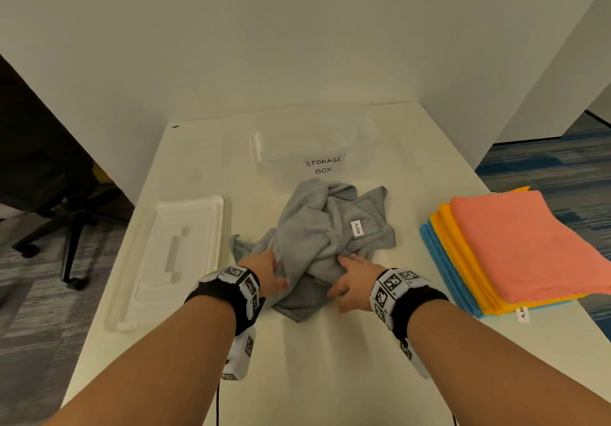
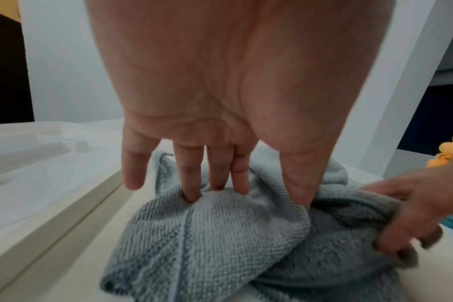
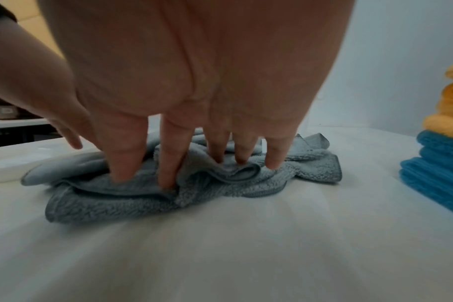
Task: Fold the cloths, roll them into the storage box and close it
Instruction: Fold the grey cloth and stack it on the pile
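A crumpled grey cloth [image 1: 324,227] [image 2: 220,245] [image 3: 117,204] lies mid-table, in front of the clear plastic storage box [image 1: 264,161] labelled "STORAGE BOX", which stands open. My left hand [image 1: 267,271] [image 2: 266,192] digs into the cloth's left side and pinches a fold between thumb and fingers. My right hand [image 1: 350,276] [image 3: 145,179] grips the near right part, thumb and forefinger pressed into a fold. The fingertips of both hands are buried in the fabric.
The box's white lid [image 1: 172,260] [image 2: 39,163] lies flat to the left of the cloth. A stack of folded cloths [image 1: 515,247] [image 3: 442,153], pink over orange over blue, sits at the right edge. An office chair [image 1: 49,194] stands on the floor to the left.
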Available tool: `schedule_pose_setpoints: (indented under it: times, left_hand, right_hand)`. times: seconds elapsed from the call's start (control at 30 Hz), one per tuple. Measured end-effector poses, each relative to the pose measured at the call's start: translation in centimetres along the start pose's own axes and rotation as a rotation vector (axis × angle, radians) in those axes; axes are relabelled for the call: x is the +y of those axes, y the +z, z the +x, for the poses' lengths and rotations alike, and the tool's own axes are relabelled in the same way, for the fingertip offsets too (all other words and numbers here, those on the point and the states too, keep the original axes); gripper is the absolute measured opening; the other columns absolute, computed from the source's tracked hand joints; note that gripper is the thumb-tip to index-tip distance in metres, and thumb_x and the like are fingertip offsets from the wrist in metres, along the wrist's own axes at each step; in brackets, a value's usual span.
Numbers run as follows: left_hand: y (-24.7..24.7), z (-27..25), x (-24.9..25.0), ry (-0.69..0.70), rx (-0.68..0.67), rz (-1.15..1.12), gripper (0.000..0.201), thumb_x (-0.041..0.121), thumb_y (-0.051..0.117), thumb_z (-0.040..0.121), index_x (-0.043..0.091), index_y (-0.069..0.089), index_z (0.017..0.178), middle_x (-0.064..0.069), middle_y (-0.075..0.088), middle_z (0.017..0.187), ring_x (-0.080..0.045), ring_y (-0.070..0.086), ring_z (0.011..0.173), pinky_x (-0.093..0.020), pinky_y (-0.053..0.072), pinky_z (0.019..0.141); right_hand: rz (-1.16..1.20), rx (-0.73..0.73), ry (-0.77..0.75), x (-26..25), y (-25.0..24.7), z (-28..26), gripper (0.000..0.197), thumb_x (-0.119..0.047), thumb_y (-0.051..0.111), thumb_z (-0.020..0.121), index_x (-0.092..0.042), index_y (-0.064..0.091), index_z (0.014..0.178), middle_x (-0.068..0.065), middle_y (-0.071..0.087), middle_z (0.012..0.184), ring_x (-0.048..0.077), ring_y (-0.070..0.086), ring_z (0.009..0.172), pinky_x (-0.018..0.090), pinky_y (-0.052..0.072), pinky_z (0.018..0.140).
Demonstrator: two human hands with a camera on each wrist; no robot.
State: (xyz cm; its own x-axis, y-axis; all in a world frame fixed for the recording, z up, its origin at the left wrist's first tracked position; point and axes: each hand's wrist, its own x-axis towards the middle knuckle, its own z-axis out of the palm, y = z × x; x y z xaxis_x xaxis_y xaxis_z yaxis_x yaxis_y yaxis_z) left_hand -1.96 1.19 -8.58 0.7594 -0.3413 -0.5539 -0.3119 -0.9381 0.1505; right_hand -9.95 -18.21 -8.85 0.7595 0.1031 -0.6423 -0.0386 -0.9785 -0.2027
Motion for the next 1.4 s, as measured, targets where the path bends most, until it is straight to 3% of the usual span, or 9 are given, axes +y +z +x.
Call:
schedule_pose_setpoints:
  times: [0.2,0.47,0.57,0.67,0.83,1.0,1.2,1.3,1.4]
  left_hand:
    - [0.4,0.1,-0.2,0.009,0.019,0.004,0.05,0.049,0.052,0.091,0.015,0.047,0.126,-0.006,0.057,0.123,-0.022,0.056,0.11,-0.03,0.045,0.088]
    - [0.2,0.4,0.1,-0.062,0.079,-0.12,0.049,0.051,0.036,0.097,0.011,0.05,0.122,-0.009,0.06,0.116,-0.026,0.058,0.105,-0.03,0.043,0.084]
    - [-0.5,0.1,0.4,-0.112,0.169,-0.259,0.053,0.057,0.036,0.095,0.012,0.05,0.119,-0.007,0.059,0.104,-0.025,0.057,0.091,-0.028,0.041,0.075]
    - [-1.5,-0.4,1.3,-0.131,0.312,-0.452,0.059,0.061,0.039,0.092,0.014,0.045,0.127,-0.011,0.056,0.121,-0.027,0.058,0.097,-0.031,0.044,0.076]
    - [-4.3,-1.9,4.9,0.096,0.574,-0.59,0.044,0.051,0.046,0.093,0.021,0.051,0.125,-0.006,0.058,0.124,-0.022,0.056,0.108,-0.03,0.043,0.087]
    - [-6.9,-4.0,9.0,0.375,0.604,-0.549,0.043,0.044,0.054,0.092,0.032,0.05,0.133,-0.001,0.052,0.13,-0.018,0.048,0.12,-0.028,0.035,0.099]
    - [-8.5,-4.4,11.5,0.391,0.665,-0.51,0.024,0.035,0.049,0.097,0.016,0.063,0.097,0.0,0.065,0.093,-0.019,0.057,0.09,-0.024,0.035,0.071]
    - [-9.1,-4.2,11.4,0.362,0.677,-0.507,0.025,0.033,0.047,0.098,0.028,0.05,0.074,0.008,0.054,0.072,-0.011,0.05,0.072,-0.015,0.03,0.057]
    - [-9.6,-4.0,10.6,0.313,0.695,-0.555,0.022,0.031,0.048,0.098,0.027,0.055,0.078,0.006,0.056,0.072,-0.01,0.05,0.071,-0.014,0.032,0.059]
  right_hand:
    - [0.133,0.308,0.028,-0.4,-1.1,-0.5,0.024,-0.03,0.053,0.091,-0.03,0.071,0.107,-0.005,0.062,0.115,0.02,0.059,0.103,0.035,0.049,0.09]
    - [0.336,0.674,0.028,-0.2,-4.3,-3.2,0.01,-0.023,0.053,0.094,-0.024,0.051,0.104,-0.003,0.059,0.095,0.019,0.058,0.088,0.027,0.041,0.072]
    - [0.386,0.774,0.002,0.3,-6.2,-4.4,0.023,-0.025,0.053,0.095,-0.025,0.048,0.117,0.002,0.065,0.104,0.021,0.06,0.091,0.028,0.046,0.077]
    - [0.378,0.849,-0.005,0.9,-8.4,-5.5,0.024,-0.027,0.048,0.097,-0.021,0.062,0.117,0.002,0.066,0.114,0.022,0.059,0.105,0.028,0.044,0.089]
    - [0.374,0.978,-0.046,1.4,-11.0,-7.6,0.027,-0.026,0.048,0.098,-0.023,0.067,0.117,0.0,0.067,0.119,0.021,0.059,0.112,0.032,0.043,0.098]
    - [0.381,1.081,-0.114,1.8,-13.1,-10.1,0.027,-0.025,0.046,0.098,-0.022,0.069,0.113,-0.002,0.069,0.115,0.019,0.06,0.107,0.031,0.045,0.095]
    - [0.42,1.221,-0.169,2.8,-14.9,-12.6,0.026,-0.025,0.045,0.099,-0.021,0.069,0.108,-0.003,0.069,0.101,0.015,0.06,0.094,0.031,0.047,0.086]
    - [0.468,1.344,-0.149,3.8,-15.7,-13.7,0.026,-0.024,0.045,0.099,-0.017,0.068,0.111,-0.001,0.069,0.104,0.017,0.06,0.098,0.032,0.046,0.089]
    - [0.536,1.472,-0.076,5.5,-16.4,-14.4,0.027,-0.023,0.045,0.1,-0.014,0.066,0.114,0.003,0.068,0.107,0.019,0.06,0.1,0.028,0.043,0.088]
